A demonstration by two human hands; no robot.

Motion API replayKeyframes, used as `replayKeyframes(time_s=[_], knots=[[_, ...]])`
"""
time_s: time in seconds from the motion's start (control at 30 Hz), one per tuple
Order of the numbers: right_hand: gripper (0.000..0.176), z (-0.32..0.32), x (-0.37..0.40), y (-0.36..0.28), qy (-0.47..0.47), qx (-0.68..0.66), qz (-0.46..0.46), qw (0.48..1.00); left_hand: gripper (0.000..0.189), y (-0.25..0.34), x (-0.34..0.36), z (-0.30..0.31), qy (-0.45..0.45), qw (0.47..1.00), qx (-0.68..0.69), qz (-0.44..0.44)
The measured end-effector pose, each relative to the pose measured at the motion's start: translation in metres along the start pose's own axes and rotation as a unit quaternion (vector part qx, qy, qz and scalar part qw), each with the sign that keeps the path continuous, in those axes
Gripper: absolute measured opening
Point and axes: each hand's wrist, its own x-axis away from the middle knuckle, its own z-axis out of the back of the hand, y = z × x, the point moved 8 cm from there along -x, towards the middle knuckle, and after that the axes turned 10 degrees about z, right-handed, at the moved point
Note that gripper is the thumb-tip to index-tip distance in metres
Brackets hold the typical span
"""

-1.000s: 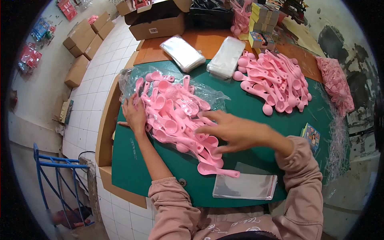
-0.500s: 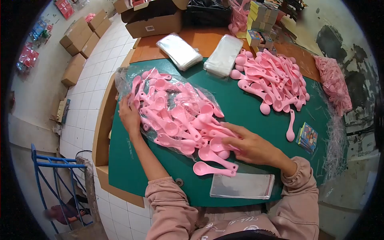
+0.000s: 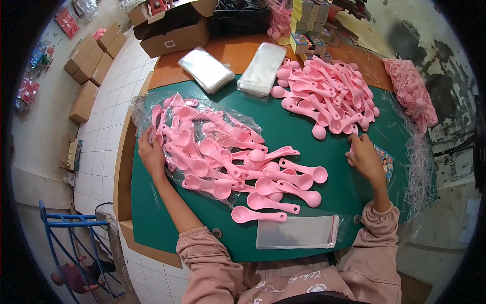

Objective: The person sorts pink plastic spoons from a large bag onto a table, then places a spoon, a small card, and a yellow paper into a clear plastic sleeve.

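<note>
My left hand (image 3: 152, 152) lies on the left side of a clear plastic bag (image 3: 144, 106) full of pink spoons (image 3: 212, 149), its fingers curled against the bag's edge. Several spoons spill out of the bag onto the green mat. My right hand (image 3: 362, 154) is closed around a single pink spoon (image 3: 353, 144), just below the loose pile of pink spoons (image 3: 329, 93). Beside that hand, partly hidden by it, is a stack of small printed cards (image 3: 386, 161). A flat clear plastic sleeve (image 3: 296, 233) rests at the mat's front edge.
Two stacks of clear sleeves (image 3: 206, 70) (image 3: 261, 68) lie at the back. Behind are an open cardboard box (image 3: 177, 38) and bundled card boxes (image 3: 307, 43). A pink bag (image 3: 411, 93) stands at right. A person (image 3: 76, 276) is at the lower left, behind a blue metal frame (image 3: 76, 217).
My right hand has moved from the bag's spoons to the right and closed on a lone spoon. More spoons lie spread at the bag's mouth. The view has shifted slightly.
</note>
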Motion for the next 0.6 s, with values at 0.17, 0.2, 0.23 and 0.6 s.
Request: replayKeyframes(time_s=[0.17, 0.2, 0.23, 0.6], knots=[[0.044, 0.033, -0.025, -0.006, 0.185, 0.111, -0.02, 0.976, 0.031, 0.002, -0.002, 0.0, -0.001, 1.0, -0.007, -0.011], [0.049, 0.036, -0.027, -0.015, 0.179, 0.126, -0.065, 0.974, 0.031, 0.002, -0.002, 0.0, -0.005, 1.0, -0.001, -0.005], [0.055, 0.033, -0.031, -0.034, 0.199, 0.118, -0.014, 0.973, 0.031, 0.002, -0.001, -0.001, -0.01, 1.0, 0.004, -0.001], [0.052, -0.012, -0.087, -0.009, 0.209, 0.124, 0.029, 0.97, 0.031, -0.003, -0.003, -0.004, -0.018, 1.0, 0.0, 0.005]])
